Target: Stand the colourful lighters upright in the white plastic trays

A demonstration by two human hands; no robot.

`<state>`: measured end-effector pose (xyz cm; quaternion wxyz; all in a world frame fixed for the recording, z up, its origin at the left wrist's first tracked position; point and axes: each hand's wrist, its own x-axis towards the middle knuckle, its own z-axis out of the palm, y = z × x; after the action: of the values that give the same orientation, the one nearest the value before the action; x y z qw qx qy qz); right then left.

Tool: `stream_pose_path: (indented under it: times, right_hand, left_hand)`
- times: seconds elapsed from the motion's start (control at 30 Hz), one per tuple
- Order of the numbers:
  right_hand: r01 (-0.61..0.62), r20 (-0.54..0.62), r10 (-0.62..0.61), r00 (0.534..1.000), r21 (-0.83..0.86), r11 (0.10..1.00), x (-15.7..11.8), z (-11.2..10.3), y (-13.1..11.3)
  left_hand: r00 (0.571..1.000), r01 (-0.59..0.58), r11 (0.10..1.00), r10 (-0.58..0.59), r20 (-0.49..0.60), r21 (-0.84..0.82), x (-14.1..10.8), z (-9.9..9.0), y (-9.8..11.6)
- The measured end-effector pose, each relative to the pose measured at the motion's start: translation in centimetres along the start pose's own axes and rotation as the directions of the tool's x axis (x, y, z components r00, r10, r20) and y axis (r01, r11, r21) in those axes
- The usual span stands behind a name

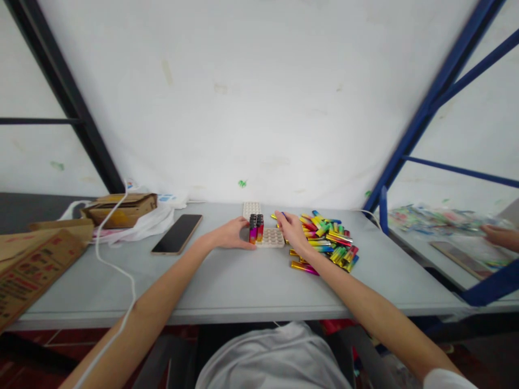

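Note:
A white tray (271,237) with rows of round holes lies on the table. Several lighters (256,229) with black tops and shiny purple-to-red bodies stand upright at its left end. Around this end curls my left hand (234,233), its thumb along the front edge and its fingers behind. Just above the tray's right end, my right hand (292,231) is closed in a pinch on a shiny lighter sleeve, mostly hidden by the fingers; a yellow tip pokes out at the left. Beside that hand, a loose pile of metallic multicoloured lighter sleeves (334,243) is spread out.
Behind stands another white holed tray (252,208). A phone (177,233) lies left of my left hand. Cardboard boxes (40,265), plastic bags and a white cable (115,267) occupy the left side. Past the blue frame (425,124), another person's hand (500,236) is at the right edge.

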<state>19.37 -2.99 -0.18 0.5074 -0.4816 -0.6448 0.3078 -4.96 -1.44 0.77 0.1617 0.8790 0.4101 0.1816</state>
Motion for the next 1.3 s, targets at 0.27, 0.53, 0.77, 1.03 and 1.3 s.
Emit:
stream_pose_path:
  times: [0.27,0.53,0.77,1.03,1.3]
  right_hand:
    - [0.046,-0.067,-0.06,0.996,-0.182,0.982,-0.1,-0.4,0.1]
    - [0.086,0.088,-0.078,0.993,-0.095,0.992,-0.4,-0.9,0.4]
    - [0.435,0.278,-0.351,0.894,-0.353,0.828,-1.0,-1.6,-0.9]
    - [0.454,0.423,-0.276,0.863,-0.409,0.792,-1.2,-1.7,-1.0]
    - [0.64,0.591,-0.293,0.752,-0.545,0.542,-1.7,-0.7,-2.4]
  left_hand:
    - [1.0,-0.015,1.0,0.015,0.019,-0.002,0.0,-0.1,-0.2]
    - [1.0,-0.027,1.0,0.027,0.013,0.002,0.1,-0.1,-0.1]
    - [1.0,-0.012,1.0,0.011,0.003,0.02,0.0,-0.1,0.1]
    - [1.0,-0.021,1.0,0.021,0.001,0.014,0.1,0.0,0.0]
    - [1.0,-0.027,0.999,0.027,-0.003,0.026,0.1,0.0,0.1]
